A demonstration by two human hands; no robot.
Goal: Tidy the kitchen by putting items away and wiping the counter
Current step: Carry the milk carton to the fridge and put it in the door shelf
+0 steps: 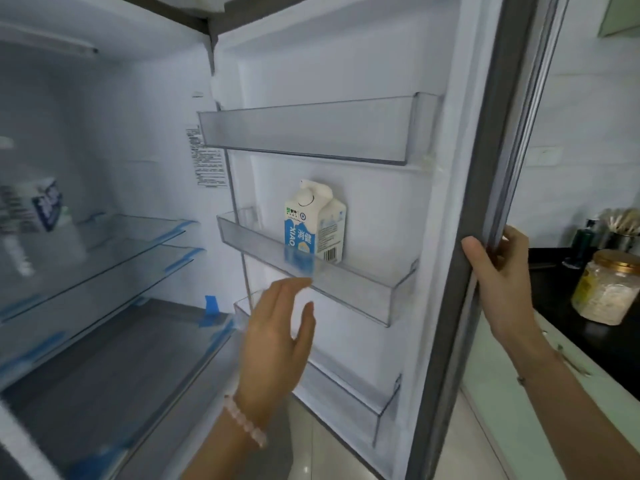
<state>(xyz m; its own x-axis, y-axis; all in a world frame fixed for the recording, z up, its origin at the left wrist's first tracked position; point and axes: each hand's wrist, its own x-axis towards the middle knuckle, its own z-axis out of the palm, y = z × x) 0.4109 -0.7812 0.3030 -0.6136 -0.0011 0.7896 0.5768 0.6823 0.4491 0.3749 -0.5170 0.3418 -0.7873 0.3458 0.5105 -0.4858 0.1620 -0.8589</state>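
Milk carton [314, 223] stood upright in door shelf [363, 289]; prob. light, stiff card, best gripped mid-body; left hand [277, 330] at its 6 o'clock, fingers apart, empty; right hand [498, 282] clamped on fridge door [485, 188] edge.

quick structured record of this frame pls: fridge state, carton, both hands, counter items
fridge: door open, interior lit
carton: blue-and-white gable-top milk carton upright in the middle clear plastic door bin
other door bins: upper clear bin shows nothing inside
left hand: open, fingers extended, just below the carton's bin, holding nothing
right hand: gripping the outer edge of the door
interior: glass shelves with blue tape; blurred blue-and-white package at left
counter: gold-lidded clear jar on the black countertop
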